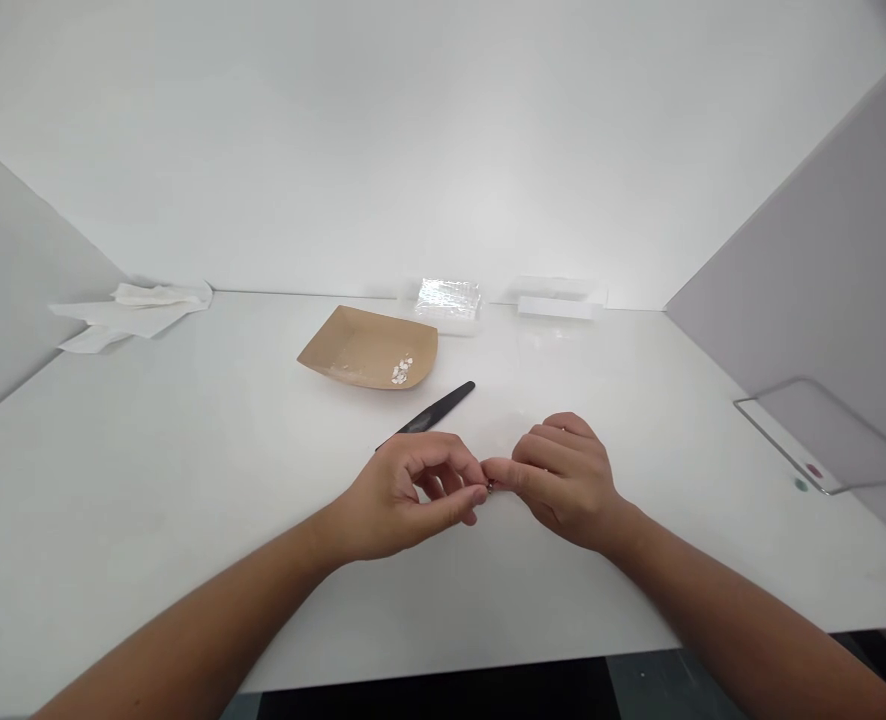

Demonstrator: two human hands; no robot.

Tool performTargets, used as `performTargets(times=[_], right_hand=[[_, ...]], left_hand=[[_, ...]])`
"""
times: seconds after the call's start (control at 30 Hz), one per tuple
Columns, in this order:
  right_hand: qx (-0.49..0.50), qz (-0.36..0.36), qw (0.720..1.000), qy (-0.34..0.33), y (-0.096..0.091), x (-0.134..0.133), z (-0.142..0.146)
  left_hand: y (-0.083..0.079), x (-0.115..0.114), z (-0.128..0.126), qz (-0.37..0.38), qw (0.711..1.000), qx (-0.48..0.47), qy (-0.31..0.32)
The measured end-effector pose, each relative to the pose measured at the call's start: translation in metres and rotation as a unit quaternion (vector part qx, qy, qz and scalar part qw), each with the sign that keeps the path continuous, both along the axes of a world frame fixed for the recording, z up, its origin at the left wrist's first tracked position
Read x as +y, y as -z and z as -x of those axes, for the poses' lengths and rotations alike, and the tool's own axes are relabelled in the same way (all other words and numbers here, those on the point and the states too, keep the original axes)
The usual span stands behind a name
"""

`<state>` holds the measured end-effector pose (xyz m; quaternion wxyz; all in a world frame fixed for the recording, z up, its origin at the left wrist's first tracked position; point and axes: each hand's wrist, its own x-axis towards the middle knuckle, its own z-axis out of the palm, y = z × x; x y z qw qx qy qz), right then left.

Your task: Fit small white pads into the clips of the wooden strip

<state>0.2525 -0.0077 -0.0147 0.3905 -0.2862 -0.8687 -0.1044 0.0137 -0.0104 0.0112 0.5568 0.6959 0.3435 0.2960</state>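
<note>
My left hand (420, 495) is closed in a pinch, its thumb and fingertips meeting my right hand (570, 480) above the white table. The right hand is closed too, fingers curled and thumb pressed toward the left fingertips. Between them shows a tiny, dark, shiny bit (490, 487), too small to name and mostly hidden by the fingers. Just beyond the left hand lies a slim black tool (439, 407) with a tapered end, its near part behind that hand. Farther back stands a brown paper tray (360, 335), holding small white flakes (402, 370) at its right end.
White paper sheets (143, 315) lie at the back left. Along the back wall are a shiny clear plastic packet (448, 300) and a white strip (557, 307). A metal wire frame (780, 445) leans against the right wall, near a red spot (814, 469) and a green spot (801, 485).
</note>
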Motion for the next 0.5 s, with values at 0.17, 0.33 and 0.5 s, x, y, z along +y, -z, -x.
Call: performTargets(times=[0.17,0.33,0.5], right_hand=[[-0.007,-0.039,0.999,0.008,0.004,0.000,-0.002],[-0.004,-0.053,0.998,0.019,0.007,-0.003,-0.001],[-0.018,-0.054,0.998,0.017,0.007,-0.004,-0.003]], left_hand=[[0.000,-0.007,-0.006,-0.031,0.998,0.014,-0.048],[0.004,-0.009,-0.009,-0.055,0.994,0.036,-0.087],[0.011,-0.008,-0.010,-0.031,0.995,0.042,-0.088]])
